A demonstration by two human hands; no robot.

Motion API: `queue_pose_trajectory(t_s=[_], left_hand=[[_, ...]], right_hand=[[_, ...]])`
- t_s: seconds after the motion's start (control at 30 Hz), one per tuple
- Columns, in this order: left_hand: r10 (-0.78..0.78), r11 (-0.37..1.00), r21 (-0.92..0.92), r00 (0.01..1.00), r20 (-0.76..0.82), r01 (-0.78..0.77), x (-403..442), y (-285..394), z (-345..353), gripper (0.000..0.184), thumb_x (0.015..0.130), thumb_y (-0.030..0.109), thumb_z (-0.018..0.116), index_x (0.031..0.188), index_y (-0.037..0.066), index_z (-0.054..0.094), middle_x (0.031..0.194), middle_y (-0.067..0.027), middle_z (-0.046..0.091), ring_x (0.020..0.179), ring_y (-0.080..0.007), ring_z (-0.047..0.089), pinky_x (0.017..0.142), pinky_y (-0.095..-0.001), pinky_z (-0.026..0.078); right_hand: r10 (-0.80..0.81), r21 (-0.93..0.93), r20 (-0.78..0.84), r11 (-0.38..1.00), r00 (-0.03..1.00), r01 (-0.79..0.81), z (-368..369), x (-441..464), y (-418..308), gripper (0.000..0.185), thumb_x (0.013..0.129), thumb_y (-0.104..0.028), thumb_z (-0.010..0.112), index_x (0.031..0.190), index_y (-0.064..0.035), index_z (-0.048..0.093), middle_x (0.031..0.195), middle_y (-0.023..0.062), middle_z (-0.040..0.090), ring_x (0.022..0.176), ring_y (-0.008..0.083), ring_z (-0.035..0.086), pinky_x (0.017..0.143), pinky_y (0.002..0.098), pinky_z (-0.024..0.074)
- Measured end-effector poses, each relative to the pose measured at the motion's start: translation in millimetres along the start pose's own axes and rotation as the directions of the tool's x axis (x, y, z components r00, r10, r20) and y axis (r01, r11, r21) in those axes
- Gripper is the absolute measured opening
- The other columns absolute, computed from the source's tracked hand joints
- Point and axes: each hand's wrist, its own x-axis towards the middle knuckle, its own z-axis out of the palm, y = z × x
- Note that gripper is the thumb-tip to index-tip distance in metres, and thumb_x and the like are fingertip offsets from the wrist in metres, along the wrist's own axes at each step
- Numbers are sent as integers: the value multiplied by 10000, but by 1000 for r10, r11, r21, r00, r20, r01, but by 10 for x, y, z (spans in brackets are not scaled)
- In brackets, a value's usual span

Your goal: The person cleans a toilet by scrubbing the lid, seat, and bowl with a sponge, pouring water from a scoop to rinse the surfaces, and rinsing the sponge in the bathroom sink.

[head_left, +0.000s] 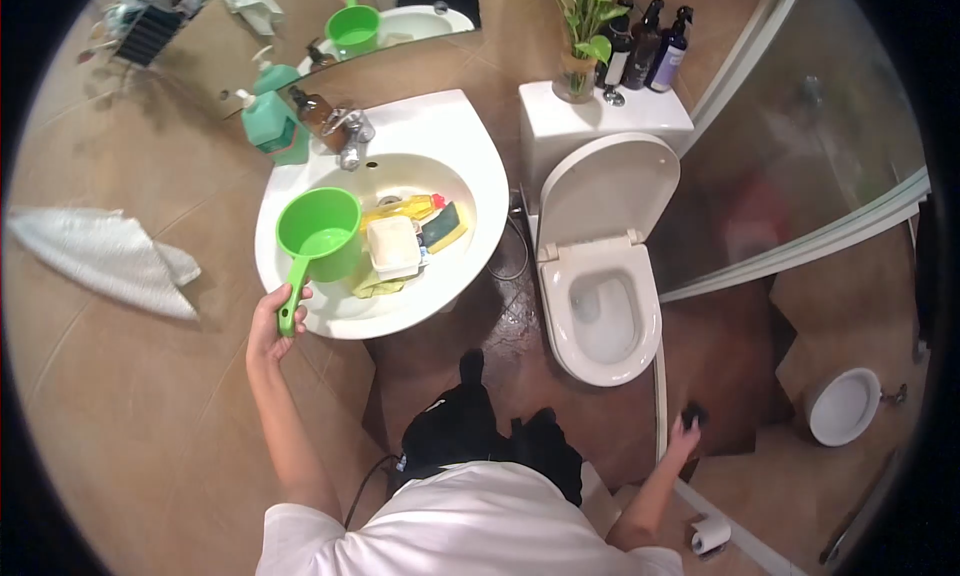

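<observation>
My left hand (pixel 270 326) is closed round the handle of a bright green water dipper (pixel 322 238). The dipper is over the left side of the white sink (pixel 478 166), and its bowl looks empty. Inside the basin lie a yellow bottle with a red cap (pixel 390 212), a white tub (pixel 393 248), a green and yellow sponge (pixel 442 228) and a yellow-green cloth (pixel 378 285). Low on the right, away from the sink, my right hand (pixel 683 440) grips a small black object (pixel 694 414) whose kind I cannot make out.
A toilet (pixel 592 236) with its lid raised stands right of the sink. A plant (pixel 577 36) and several bottles top its tank. Soap bottles (pixel 275 126) sit by the faucet (pixel 350 141). A white towel (pixel 110 256) hangs left; a toilet roll (pixel 711 533) is lower right.
</observation>
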Motion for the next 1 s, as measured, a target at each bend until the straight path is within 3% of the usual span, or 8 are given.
queue_pose_trajectory(t_s=[0.07, 0.13, 0.53, 0.73, 0.8, 0.87, 0.93, 1.0], left_hand=[[-68, 994, 85, 997, -43, 71, 247, -50, -147, 357, 913, 253, 455, 1162, 3, 507, 863, -40, 583, 567, -83, 471, 454, -209, 425], [-76, 983, 158, 990, -121, 95, 585, -151, -377, 359, 914, 272, 472, 1172, 27, 516, 870, -34, 600, 577, -75, 483, 440, -205, 405], [-65, 960, 262, 989, -135, 99, 1147, -279, -750, 427, 925, 328, 476, 1275, 85, 458, 853, 11, 529, 533, -61, 400, 445, -197, 323], [11, 984, 166, 921, -389, 58, 976, -647, -450, 381, 962, 282, 404, 1276, 72, 452, 727, 36, 444, 415, -29, 281, 280, -186, 211], [-117, 965, 243, 992, 47, 102, 1021, -553, -955, 430, 941, 315, 443, 1293, 69, 435, 874, -4, 525, 564, -58, 494, 397, -205, 428], [-2, 982, 177, 941, -339, 66, 891, -779, -93, 279, 903, 149, 521, 1119, -27, 509, 603, -34, 492, 377, -102, 394, 345, -217, 337], [103, 970, 240, 855, -508, 26, 946, -910, 217, 286, 905, 154, 517, 1133, -18, 501, 634, -38, 491, 407, -105, 402, 353, -213, 343], [175, 951, 308, 787, -592, 20, 1067, -994, 404, 294, 906, 159, 514, 1146, -10, 493, 666, -42, 490, 437, -108, 411, 362, -209, 349]], right_hand=[[122, 742, 282, 601, 952, -297, 598, 411, -122, 325, 890, -31, 527, 1174, 111, 456, 1139, 164, 559, 970, 197, 548, 911, 309, 451], [302, 858, 463, 84, 833, -507, 1205, 293, -1074, 352, 897, -62, 507, 1194, 102, 412, 1138, 208, 524, 1004, 307, 562, 934, 423, 459], [709, 775, 111, 376, 696, -507, 2585, -202, -582, 294, 946, -152, 436, 1212, -35, 479, 1124, 104, 543, 996, 239, 559, 860, 431, 485], [601, 450, 93, 686, 794, -572, 3574, 575, 471, 294, 854, -141, 576, 1109, 3, 594, 851, 79, 619, 661, 169, 596, 514, 288, 496], [595, 374, 115, 716, 796, -589, 4089, 794, 858, 293, 843, -122, 576, 1104, 9, 601, 826, 101, 628, 628, 170, 597, 484, 301, 485], [329, 120, 4, 937, 944, -328, 4615, 879, 1067, 207, 783, -49, 562, 972, -21, 641, 617, 120, 581, 548, 246, 583, 534, 363, 500], [343, 206, 391, 872, 854, -444, 4752, 851, 677, 290, 812, -79, 562, 1082, 25, 589, 845, 198, 615, 725, 250, 607, 656, 372, 488], [-115, 145, 397, 988, 911, 62, 5243, 681, 747, 250, 828, -69, 519, 1050, 31, 577, 912, 232, 600, 842, 350, 585, 774, 408, 458]])
